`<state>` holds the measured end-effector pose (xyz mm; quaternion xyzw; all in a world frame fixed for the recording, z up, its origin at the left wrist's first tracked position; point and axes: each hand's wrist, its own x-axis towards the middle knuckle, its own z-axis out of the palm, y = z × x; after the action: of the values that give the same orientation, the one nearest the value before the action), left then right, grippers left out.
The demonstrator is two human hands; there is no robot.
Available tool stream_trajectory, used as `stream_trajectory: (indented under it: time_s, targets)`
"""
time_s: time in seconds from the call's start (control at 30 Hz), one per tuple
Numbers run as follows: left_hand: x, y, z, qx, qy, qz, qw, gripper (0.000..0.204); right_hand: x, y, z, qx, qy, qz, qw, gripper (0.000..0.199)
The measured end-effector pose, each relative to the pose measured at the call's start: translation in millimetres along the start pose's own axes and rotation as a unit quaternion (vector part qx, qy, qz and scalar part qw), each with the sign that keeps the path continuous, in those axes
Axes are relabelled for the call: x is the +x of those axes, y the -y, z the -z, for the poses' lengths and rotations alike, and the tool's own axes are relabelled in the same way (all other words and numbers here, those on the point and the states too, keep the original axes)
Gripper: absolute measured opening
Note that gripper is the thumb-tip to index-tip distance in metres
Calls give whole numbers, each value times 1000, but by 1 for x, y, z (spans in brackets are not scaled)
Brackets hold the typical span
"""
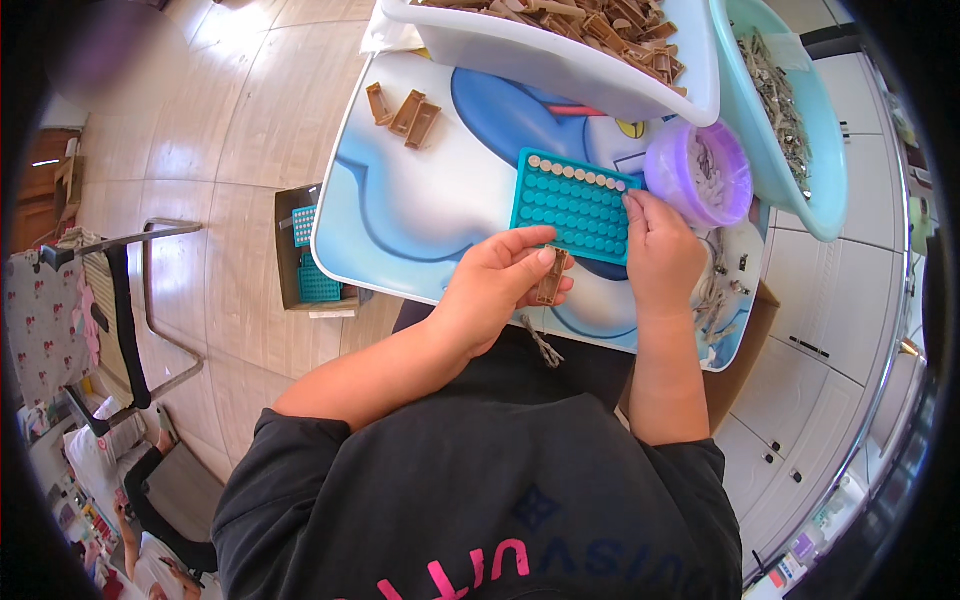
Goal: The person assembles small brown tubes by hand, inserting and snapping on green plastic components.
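Observation:
Pinched between the thumb and fingers of my left hand (500, 275) is a small brown open plastic case (552, 276). That hand sits just in front of a teal tray (580, 240) of round wells, with a fingertip over its front left part. Pale round pieces (570, 170) fill the tray's far row; the other wells show teal. My right hand (662, 245) is at the tray's right edge, thumb and forefinger closed near the end of the pale row. What lies between those fingertips is too small or hidden to make out.
A white tub (560, 50) heaped with brown cases stands at the far edge. Right of it are a purple bowl (735, 175) and a light-blue basin (825, 190) of grey pieces. Several loose cases (410, 115) lie far left. A box (290, 240) with teal trays stands left of the table.

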<state>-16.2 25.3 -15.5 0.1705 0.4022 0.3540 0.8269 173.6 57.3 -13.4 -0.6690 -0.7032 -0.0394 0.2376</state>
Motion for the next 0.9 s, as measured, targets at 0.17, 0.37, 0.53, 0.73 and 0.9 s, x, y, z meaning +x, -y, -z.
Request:
stream_trajectory:
  time_s: [0.17,0.37,0.53,0.73,0.9]
  targets:
    - [0,0,-1,1,-5,-6,1000,34,1,2,3,-34,22,-14,999,10]
    - [2,1,1,-28,-3,-4,1000,27,-11,22,16,264,62,22,962,9]
    - [4,4,3,-32,3,-20,999,24,-21,35,14,264,50,116,956,12]
    - [4,6,2,-43,-10,-31,999,25,-22,40,20,188,30,193,963,13]
    - [1,3,0,-54,-15,-39,998,25,-12,32,15,169,7,164,972,16]
